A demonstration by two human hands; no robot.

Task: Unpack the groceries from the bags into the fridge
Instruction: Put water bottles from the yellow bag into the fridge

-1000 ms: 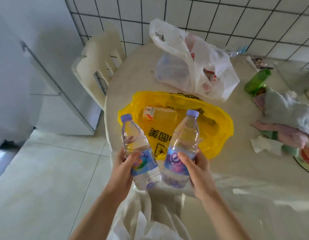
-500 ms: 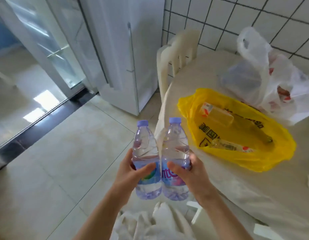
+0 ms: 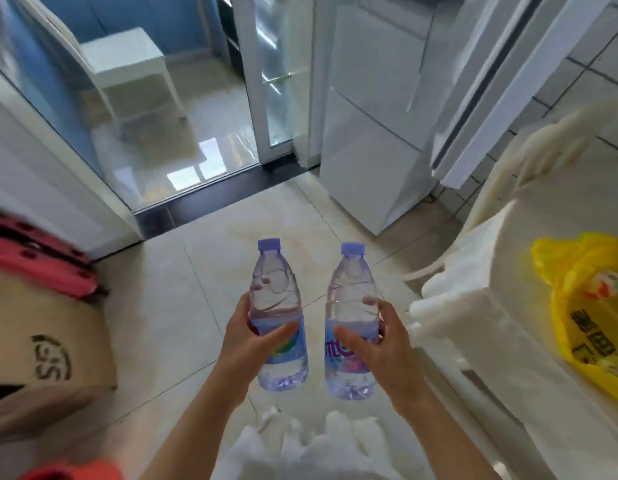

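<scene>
Each hand is wrapped round its own water bottle at the label: the left hand (image 3: 247, 336) curls its thumb across the front of the left water bottle (image 3: 279, 317), and the right hand (image 3: 377, 344) does the same on the right water bottle (image 3: 351, 322). Both bottles stand upright, blue caps up, side by side with a narrow gap between them, held out in front of the body above the tiled floor (image 3: 183, 306). What matters now is where the fridge (image 3: 370, 109) lies: ahead and a little to the right, white, its doors looking closed, well apart from the bottles. The right hand is on the nearer side to it. With both hands full, I'd judge one bottle must be tucked away or set down before a door can be pulled. The yellow grocery bag (image 3: 560, 296) sits on the table (image 3: 501, 306) off to the right, with goods showing inside.
</scene>
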